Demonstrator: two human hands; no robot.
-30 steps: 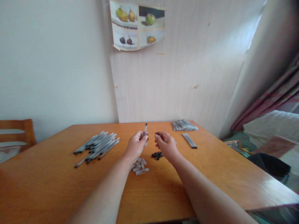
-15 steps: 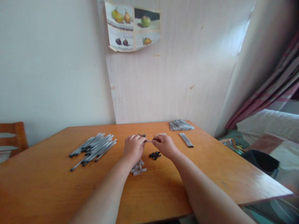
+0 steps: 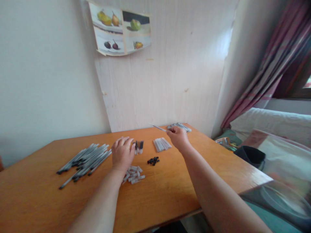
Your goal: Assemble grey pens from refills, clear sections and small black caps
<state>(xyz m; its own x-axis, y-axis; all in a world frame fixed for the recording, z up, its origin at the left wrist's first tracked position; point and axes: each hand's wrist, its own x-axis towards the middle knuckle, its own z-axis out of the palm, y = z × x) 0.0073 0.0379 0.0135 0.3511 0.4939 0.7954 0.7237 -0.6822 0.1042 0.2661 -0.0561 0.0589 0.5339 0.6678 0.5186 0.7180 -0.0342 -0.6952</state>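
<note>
Head camera view: the thumb and fingers of a right hand (image 3: 178, 136) close on a thin pale rod (image 3: 159, 127), raised above the far part of a wooden table (image 3: 150, 200). The rod's long axis slants across the view, its free tip pointing left and upward, toward the wall; its near end is hidden inside the grip. Any lettering on it is too small and blurred to read.

A left hand (image 3: 122, 153) hovers palm down, fingers loosely curved and parted from the thumb. What lies beneath its palm is hidden, and contact with the table cannot be told. Just beside its thumb are dark-filled refills (image 3: 139, 147), partly covered by the hand.

Between the hands, white tubes (image 3: 162, 144) lie side by side, with a cluster of black plugs (image 3: 153, 160) nearer the person. Clear caps (image 3: 134, 175) lie in a loose heap next to the left wrist, which cuts off part of the group.

Farther left spreads a pile of pens (image 3: 87, 160), most of their black ends pointing toward the near left. Another bundle (image 3: 179, 126) sits at the table's far right, partly behind the right hand. Above, a sheet of fruit pictures (image 3: 120, 29) hangs on the wall.
</note>
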